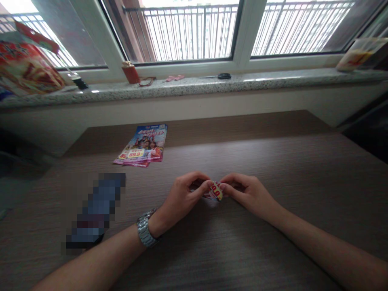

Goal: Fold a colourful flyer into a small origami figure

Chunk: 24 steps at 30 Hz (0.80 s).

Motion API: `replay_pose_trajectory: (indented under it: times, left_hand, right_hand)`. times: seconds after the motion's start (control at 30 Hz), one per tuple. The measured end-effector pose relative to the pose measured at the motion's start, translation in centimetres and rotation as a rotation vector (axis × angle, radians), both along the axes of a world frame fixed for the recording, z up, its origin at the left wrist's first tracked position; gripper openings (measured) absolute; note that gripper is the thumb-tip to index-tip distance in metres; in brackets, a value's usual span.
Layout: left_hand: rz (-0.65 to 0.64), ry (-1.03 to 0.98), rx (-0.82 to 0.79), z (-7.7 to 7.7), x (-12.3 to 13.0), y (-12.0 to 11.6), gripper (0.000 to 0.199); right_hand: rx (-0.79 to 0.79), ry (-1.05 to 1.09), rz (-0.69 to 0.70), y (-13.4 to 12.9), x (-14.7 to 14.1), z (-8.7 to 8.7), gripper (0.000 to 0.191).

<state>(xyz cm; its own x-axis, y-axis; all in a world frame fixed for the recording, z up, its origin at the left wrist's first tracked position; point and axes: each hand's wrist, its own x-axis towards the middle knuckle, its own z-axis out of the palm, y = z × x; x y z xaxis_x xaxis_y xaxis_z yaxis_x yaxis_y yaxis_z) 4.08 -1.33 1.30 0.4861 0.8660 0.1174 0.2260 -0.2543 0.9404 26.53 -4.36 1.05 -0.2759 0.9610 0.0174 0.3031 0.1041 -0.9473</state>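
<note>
A small folded paper flyer (216, 191), printed in red, yellow and white, is pinched between my two hands just above the wooden table (273, 250). My left hand (189, 192), with a metal watch (147, 228) on its wrist, grips the flyer's left side between thumb and fingers. From the other side, my right hand (247, 192) pinches the right edge in the same way. My fingers cover much of the paper, so its full folded shape is hidden.
A stack of colourful flyers (145, 143) lies at the back left of the table. Nearer, on the left, is a pixelated dark object (97, 212). The windowsill (188, 89) bears scissors (223, 76), a red box (130, 73) and a large food bag (27, 66).
</note>
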Motion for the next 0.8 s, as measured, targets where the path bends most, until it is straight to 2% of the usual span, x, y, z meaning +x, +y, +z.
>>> replay_pose_trajectory:
  times: [0.37,0.8]
  left_hand:
    - [0.019,0.022,-0.001,-0.12,-0.07,-0.05,0.022]
    - [-0.014,0.018,0.001,0.19,0.00,-0.15,0.024]
  right_hand:
    - [-0.036,0.028,0.016,0.00,-0.09,-0.07,0.023]
    - [0.022,-0.062,0.013,-0.02,-0.03,0.50,0.024]
